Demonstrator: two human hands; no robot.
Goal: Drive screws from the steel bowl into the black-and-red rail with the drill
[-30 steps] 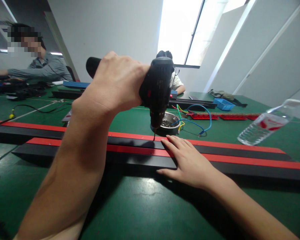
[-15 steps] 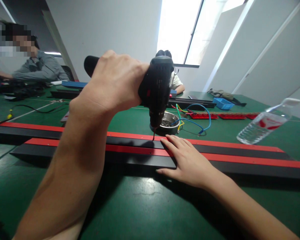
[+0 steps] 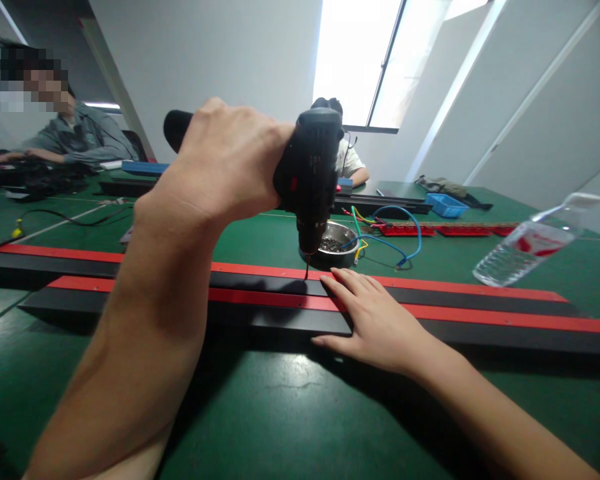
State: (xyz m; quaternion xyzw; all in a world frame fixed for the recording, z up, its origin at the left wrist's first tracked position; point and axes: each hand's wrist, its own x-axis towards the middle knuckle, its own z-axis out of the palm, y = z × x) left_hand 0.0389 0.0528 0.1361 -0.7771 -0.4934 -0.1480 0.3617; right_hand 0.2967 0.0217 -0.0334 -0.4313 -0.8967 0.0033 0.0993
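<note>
My left hand (image 3: 235,157) is wrapped round the grip of a black power drill (image 3: 313,167), which points downward. Its thin bit (image 3: 307,268) ends at the rear one of two long black bars with red strips; whether the tip touches cannot be made out. On the front bar (image 3: 280,319) lies my right hand (image 3: 367,320), fingers spread across the red strip and thumb at the near edge. Just behind the bit stands a metal bowl (image 3: 353,257) of small dark pieces, probably screws, partly hidden by the drill. The rear bar (image 3: 250,283) runs alongside the front one.
A tilted-looking plastic water bottle (image 3: 535,243) stands to the right. Coloured wires (image 3: 413,247), red strip-shaped parts (image 3: 460,230) and a blue basket (image 3: 446,205) are farther back. Two people sit across the green table (image 3: 290,413), one at left (image 3: 93,133), one behind the drill.
The person at left has drawn an arm in toward the dark items. My left hand and the drill appear slightly farther left, along with a small view shift; my right hand stays in place.
</note>
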